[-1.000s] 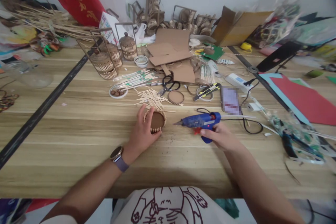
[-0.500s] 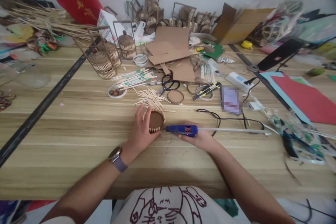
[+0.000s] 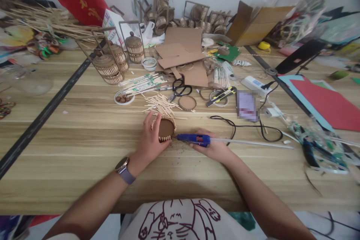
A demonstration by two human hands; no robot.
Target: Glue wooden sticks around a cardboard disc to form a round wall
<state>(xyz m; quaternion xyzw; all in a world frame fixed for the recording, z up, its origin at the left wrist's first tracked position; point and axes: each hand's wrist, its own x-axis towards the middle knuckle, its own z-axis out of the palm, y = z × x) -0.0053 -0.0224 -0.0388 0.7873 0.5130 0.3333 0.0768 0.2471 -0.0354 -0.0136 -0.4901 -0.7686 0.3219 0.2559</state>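
My left hand (image 3: 149,137) is closed around the left side of a small round cardboard tray (image 3: 166,129), whose rim is lined with short wooden stick pieces. A blue hot glue gun (image 3: 194,139) is gripped in my right hand (image 3: 215,148), with a long pale glue stick (image 3: 250,143) poking out of its back. The gun's nozzle points left, at the lower right of the tray's rim; whether it touches cannot be made out. Beyond the tray lies a loose heap of short wooden sticks (image 3: 161,104). A second cardboard ring (image 3: 187,102) rests to the right of the heap.
Black scissors (image 3: 181,89), a utility knife (image 3: 221,96) and a phone (image 3: 247,105) lie behind my hands. A black cable (image 3: 239,126) loops at right. Finished lidded baskets (image 3: 108,68) stand back left, cardboard sheets (image 3: 182,50) in the middle, an open box (image 3: 257,24) at back right.
The glue stick's rear end has swung slightly downward as the gun tilts a little. Otherwise both hands keep almost the same place at the tray.
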